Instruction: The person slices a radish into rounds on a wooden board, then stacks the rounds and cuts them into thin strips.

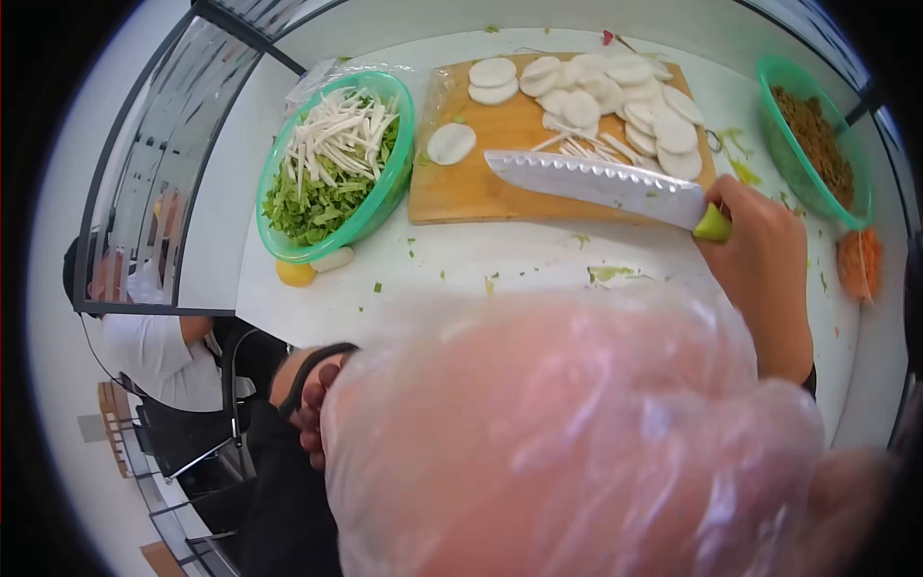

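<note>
My right hand is wrapped round the green handle of a kitchen knife with a scalloped blade edge. Its blade lies across the wooden cutting board, beside thin white strips. Overlapping round white slices, which look like radish, cover the board's far right part; one slice lies apart on the left. Very close to the camera, my left hand wears a clear plastic glove and fills the lower middle. It is blurred, and its fingers are hard to make out.
A green bowl of chopped greens topped with white strips stands left of the board. Another green bowl holds brown shreds at right, near bagged orange shreds. A yellow piece lies by the left bowl. A seated person is beyond.
</note>
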The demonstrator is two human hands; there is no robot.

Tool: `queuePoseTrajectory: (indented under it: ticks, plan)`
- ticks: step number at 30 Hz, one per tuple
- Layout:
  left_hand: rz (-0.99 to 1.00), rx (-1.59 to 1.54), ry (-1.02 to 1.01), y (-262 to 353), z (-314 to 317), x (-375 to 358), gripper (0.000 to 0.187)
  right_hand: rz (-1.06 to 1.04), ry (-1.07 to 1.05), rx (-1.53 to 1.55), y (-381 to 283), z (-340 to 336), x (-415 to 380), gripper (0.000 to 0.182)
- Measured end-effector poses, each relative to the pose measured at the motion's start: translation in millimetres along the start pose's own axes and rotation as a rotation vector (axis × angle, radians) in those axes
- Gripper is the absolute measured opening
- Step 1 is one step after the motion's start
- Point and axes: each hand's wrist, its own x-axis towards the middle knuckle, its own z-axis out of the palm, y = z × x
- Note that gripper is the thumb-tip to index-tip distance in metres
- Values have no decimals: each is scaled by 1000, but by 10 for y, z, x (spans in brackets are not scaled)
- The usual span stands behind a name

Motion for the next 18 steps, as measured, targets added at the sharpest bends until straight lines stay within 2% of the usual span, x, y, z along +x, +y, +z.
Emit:
queuePoseTrajectory:
  ticks: [4,6,8,9,12,15,18]
  plan:
    - [-153,-4,87,-104,-83,-179,38,78,-63,126,-40,-7,-111,21]
    - [-353,-73,144,-204,-115,-346,41,163,-194,204,-95,-89,-71,25]
    - [-704,-368,258,-300,-2,-609,44,212,-205,274,-115,-92,-57,31]
    - [-922,-680,420,-349,99,-766,50,198,-176,281,-94,-44,-73,32]
    - [-1125,-933,630,-437,171,-946,88,222,-170,318,-93,18,-75,36]
    - [-1173,-934,680,-483,196,-1010,98,258,-184,311,-123,17,-56,35]
    - [-1002,-879,677,-539,255,-1161,91,234,-136,201,-138,-24,-61,35]
